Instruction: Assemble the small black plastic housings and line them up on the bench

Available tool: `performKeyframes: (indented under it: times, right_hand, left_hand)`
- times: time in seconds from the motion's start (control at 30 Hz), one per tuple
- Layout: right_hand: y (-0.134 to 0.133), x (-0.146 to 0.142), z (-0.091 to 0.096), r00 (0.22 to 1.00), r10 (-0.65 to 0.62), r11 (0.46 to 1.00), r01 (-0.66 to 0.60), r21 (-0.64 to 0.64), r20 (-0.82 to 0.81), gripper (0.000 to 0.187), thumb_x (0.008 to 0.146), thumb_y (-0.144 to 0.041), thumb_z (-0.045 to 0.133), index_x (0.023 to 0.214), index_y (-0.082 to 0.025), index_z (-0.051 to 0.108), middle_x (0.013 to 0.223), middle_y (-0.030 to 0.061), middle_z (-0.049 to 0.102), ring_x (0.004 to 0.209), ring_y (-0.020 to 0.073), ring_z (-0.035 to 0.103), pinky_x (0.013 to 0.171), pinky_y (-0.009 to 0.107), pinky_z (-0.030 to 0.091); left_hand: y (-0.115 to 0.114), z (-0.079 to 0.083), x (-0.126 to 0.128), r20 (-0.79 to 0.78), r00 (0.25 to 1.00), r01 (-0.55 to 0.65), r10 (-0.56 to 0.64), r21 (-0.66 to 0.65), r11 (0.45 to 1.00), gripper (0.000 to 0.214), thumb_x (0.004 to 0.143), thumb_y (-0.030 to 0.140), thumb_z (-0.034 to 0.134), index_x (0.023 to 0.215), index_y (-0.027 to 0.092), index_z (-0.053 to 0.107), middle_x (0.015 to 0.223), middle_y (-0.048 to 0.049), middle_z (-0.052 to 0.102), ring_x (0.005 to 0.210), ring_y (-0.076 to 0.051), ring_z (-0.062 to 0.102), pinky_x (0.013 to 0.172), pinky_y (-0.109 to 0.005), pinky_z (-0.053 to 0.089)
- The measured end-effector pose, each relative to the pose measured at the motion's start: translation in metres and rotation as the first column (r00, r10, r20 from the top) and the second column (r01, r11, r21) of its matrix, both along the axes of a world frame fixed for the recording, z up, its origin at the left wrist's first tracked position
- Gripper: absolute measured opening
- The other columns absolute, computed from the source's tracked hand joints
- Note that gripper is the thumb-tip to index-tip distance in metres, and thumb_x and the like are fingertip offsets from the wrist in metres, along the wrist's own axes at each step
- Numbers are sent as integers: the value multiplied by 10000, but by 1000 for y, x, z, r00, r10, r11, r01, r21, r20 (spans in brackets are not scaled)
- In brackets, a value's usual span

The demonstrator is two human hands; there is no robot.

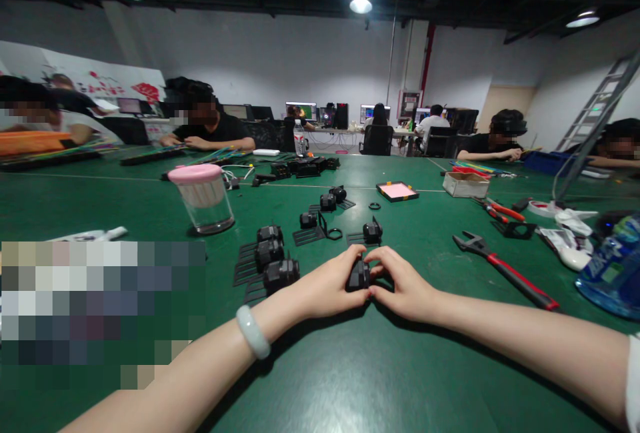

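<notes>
Over the green table, my left hand (330,285) is closed round a small black lens-like unit (357,275), thumb on the near side and fingers on the far side. Curled in from the right, my right hand (407,286) has its thumb and fingertips at the unit's right edge. Both hands hide part of it. Several similar black units with slatted plates stand beyond, such as the one (281,274) left of my left wrist and another (373,231) just past my fingers. A black ring (335,234) lies among them.
An adjustable wrench (510,273) and pliers (505,211) lie right, with a blue bottle (613,269). A pink-lidded jar (203,199) stands left. Farther back are a pink-filled black tray (397,191), a small box (466,184) and people working across the table.
</notes>
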State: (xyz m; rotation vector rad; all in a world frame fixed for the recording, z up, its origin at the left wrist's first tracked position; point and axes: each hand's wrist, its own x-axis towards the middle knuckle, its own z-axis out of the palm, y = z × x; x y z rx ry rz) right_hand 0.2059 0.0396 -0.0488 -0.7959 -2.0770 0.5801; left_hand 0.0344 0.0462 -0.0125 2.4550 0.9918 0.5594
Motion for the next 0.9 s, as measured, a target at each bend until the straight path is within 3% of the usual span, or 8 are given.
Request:
performKeyframes:
  times: [0.7,0.9]
  right_hand:
    - [0,0,0,1000,-5,1000,5,9,11,422,607,-35,496,992,-192,422,945,33,440,870,135,445,746,281,428]
    - [1,0,-2,999,-31,1000,31,6,36,437,605,-41,505,1006,-190,417,958,30,463,836,126,464,762,284,415]
  left_hand:
    - [0,0,-1,-37,999,-18,20,52,998,483,661,311,521,1093,193,341,1022,-69,498,940,-228,483,794,-334,377]
    - [0,1,0,-15,1000,-6,6,10,1000,476,667,300,514,1097,201,337,1008,-55,510,882,-207,516,761,-311,396]
